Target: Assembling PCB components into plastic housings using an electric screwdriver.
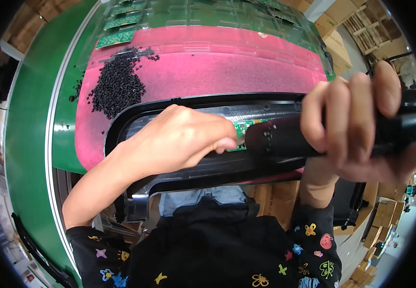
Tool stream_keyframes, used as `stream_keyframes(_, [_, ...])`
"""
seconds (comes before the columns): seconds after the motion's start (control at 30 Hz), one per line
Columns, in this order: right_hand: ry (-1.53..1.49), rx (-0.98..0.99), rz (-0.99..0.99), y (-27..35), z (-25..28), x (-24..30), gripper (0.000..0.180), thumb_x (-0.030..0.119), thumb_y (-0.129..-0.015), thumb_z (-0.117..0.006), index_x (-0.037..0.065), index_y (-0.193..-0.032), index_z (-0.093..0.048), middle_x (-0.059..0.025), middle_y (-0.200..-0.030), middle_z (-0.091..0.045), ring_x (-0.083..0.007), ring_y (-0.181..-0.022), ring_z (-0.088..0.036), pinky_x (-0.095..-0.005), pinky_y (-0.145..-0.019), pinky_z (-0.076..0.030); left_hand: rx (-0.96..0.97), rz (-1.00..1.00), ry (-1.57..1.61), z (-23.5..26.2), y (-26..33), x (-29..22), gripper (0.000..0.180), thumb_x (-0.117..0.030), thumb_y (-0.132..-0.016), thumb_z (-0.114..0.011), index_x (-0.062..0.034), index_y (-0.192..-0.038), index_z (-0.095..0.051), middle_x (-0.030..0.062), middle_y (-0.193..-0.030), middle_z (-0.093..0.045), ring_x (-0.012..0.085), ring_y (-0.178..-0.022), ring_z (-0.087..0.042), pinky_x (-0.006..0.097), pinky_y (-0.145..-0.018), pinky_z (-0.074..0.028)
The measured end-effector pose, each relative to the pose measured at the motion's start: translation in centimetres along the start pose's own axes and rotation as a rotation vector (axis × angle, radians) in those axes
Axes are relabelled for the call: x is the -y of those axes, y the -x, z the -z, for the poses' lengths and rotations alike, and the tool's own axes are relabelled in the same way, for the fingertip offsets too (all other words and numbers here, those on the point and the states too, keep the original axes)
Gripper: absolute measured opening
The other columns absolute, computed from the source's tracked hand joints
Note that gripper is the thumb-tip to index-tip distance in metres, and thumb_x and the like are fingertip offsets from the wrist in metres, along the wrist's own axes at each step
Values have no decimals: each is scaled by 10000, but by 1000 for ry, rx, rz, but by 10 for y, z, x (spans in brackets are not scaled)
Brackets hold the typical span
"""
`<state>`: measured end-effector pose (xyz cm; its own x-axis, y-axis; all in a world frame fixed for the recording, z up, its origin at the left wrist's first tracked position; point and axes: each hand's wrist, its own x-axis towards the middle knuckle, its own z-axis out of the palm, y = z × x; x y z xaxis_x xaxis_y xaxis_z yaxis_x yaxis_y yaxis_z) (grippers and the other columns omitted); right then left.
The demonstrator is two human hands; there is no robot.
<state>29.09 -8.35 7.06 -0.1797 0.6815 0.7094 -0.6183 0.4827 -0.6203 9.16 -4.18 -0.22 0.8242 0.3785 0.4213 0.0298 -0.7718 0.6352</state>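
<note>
A long black plastic housing (203,168) lies open side up in front of me, with a green circuit board (240,128) inside it. My right hand (351,120) wraps round a thick black power screwdriver (284,137), held level over the housing with its front end pointing left at the board. Motion blurs the right hand a little. My left hand (176,137) reaches across the housing, thumb and forefinger pinched at the board's left side, close to the screwdriver's tip. Whatever is between those fingers is hidden.
A heap of small black screw-like parts (117,84) sits on the pink mat (203,72) at the left. Beyond it, a clear plastic tray (193,46) holds several green circuit boards (115,40). Cardboard boxes (337,50) stand off to the right of the green table (35,115).
</note>
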Motion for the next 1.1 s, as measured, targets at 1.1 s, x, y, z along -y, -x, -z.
stream_keyframes(1.1, [396,-255,-201,20,-6,-27,501,504,-822,-585,48,-994,-468,3,-583,-451,-112,-461,-405,-279,-479,-357,-41,303,-41,5,6,3,104,-42,-773,-695,23,-846,-657,150,-793,-667,325,-700,-643,359,-620,-515])
